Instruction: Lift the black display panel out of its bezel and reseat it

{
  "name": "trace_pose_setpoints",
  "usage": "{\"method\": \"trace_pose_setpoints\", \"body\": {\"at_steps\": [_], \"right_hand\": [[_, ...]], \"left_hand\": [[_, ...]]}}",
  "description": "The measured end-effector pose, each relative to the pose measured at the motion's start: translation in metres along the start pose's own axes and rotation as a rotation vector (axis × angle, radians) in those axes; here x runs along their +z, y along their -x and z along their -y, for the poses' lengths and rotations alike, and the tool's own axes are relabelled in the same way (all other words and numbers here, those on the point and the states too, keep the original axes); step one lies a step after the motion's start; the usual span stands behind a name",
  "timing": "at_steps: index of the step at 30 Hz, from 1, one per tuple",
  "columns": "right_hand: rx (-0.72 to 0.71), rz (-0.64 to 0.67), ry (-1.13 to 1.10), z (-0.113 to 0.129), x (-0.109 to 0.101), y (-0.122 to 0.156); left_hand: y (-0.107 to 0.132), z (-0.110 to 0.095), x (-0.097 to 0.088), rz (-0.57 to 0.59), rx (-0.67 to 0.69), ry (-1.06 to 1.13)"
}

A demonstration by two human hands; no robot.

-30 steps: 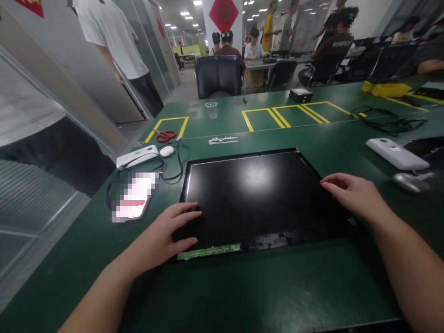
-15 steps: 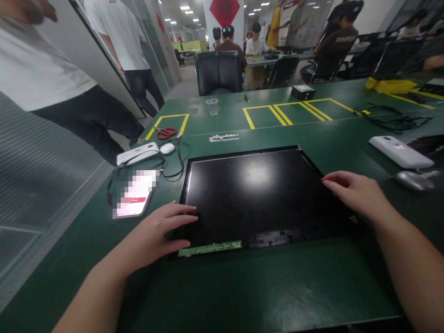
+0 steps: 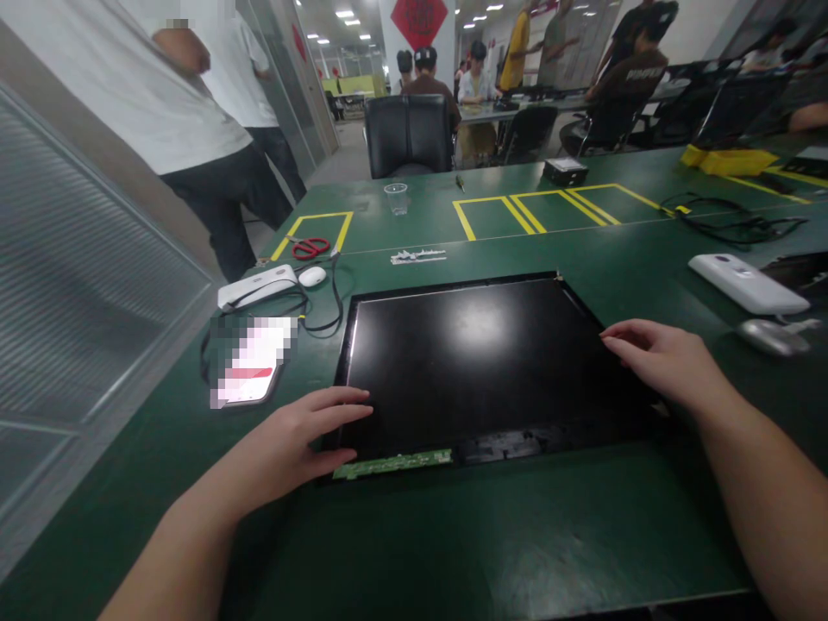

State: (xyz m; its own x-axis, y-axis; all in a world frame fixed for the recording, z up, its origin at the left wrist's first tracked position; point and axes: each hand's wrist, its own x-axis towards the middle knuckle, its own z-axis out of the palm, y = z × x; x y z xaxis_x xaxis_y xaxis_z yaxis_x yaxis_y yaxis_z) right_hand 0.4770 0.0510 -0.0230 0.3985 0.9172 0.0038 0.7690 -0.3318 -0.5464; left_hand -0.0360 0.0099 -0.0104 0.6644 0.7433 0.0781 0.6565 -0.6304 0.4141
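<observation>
A black flat screen panel (image 3: 466, 354) lies face up on the green table, with a glare spot near its top. Along its front edge runs a narrow green circuit board (image 3: 394, 464). At the panel's near left corner is my left hand (image 3: 310, 431), its fingers spread over the edge and the thumb close to the circuit board. On the opposite side, my right hand (image 3: 666, 358) has its thumb and fingers pinched together at the panel's right edge. What lies under the right fingertips is hidden.
To the left are a phone (image 3: 255, 366), a white device (image 3: 259, 286) with a black cable, a mouse (image 3: 312, 277) and red scissors (image 3: 311, 248). Beyond the panel stands a plastic cup (image 3: 397, 199). A white device (image 3: 747, 283) lies at right. A person (image 3: 148, 95) stands at the left.
The nearer person at the left has moved to the right, towards the table. My left hand has shifted very slightly; my right hand and the panel stay in place.
</observation>
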Motion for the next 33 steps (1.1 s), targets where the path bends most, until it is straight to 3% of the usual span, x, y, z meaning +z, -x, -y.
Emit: {"method": "trace_pose_setpoints", "body": {"at_steps": [33], "right_hand": [[-0.02,-0.021,0.02,0.0004,-0.0002,0.0014]], "left_hand": [[-0.0029,-0.005,-0.0006,0.019,-0.069,0.032]]}}
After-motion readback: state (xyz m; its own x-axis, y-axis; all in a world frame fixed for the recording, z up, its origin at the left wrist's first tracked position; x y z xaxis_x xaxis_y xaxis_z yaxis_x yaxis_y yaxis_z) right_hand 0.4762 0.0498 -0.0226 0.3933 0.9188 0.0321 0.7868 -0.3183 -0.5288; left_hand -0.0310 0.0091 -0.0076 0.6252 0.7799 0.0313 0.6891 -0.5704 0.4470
